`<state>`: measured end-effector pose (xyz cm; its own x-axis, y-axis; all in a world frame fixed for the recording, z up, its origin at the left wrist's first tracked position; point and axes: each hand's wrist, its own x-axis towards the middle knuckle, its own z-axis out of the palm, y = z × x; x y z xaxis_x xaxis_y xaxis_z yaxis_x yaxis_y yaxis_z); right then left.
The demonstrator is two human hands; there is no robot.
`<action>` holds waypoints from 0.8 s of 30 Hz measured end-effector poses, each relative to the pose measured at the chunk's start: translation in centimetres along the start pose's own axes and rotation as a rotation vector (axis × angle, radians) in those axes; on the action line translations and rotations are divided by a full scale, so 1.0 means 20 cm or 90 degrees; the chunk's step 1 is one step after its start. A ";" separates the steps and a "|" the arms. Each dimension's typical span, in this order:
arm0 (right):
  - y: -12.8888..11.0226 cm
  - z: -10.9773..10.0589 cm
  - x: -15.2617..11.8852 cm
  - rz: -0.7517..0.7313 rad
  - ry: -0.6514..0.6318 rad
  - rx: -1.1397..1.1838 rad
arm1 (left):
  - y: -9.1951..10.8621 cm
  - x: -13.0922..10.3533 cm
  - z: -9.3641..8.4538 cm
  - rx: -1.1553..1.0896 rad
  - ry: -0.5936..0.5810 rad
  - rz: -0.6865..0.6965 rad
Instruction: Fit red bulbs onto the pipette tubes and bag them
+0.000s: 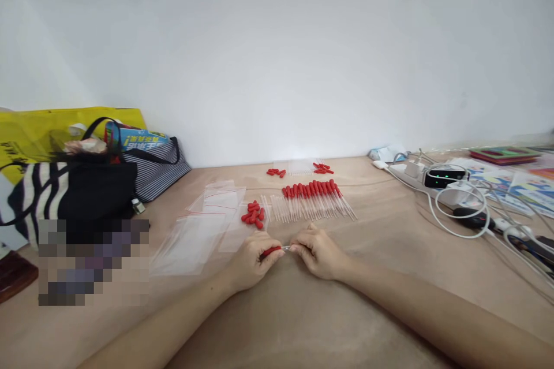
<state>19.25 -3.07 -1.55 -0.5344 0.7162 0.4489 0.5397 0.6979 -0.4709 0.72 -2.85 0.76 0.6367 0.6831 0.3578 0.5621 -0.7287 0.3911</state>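
Note:
Near the middle of the table, my left hand [256, 260] pinches a red rubber cap [271, 251]. My right hand [317, 252] is closed on a thin clear tube [286, 248], whose other end meets the red cap between the hands. Just beyond my left hand lies a small pile of red caps [253, 216]. Behind my hands is a row of clear tubes with red caps [311, 190] on their far ends, and left of it several bare clear tubes [280, 208].
Clear plastic bags [190, 242] lie left of centre. Farther left stand a black bag [95, 190], a striped bag [158, 167] and a yellow bag [34, 132]. A power strip [407, 174] with tangled cables is on the right. More red caps [276, 172] lie near the wall.

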 end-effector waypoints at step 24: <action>0.29 -0.14 0.22 0.372 0.231 -0.128 | -0.21 0.01 -0.05 0.220 0.221 -0.122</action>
<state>21.95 4.09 -0.17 0.1094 0.9072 0.4062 0.7995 0.1625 -0.5783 -1.97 0.41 0.12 0.3256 0.7384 0.5905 0.8301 -0.5223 0.1955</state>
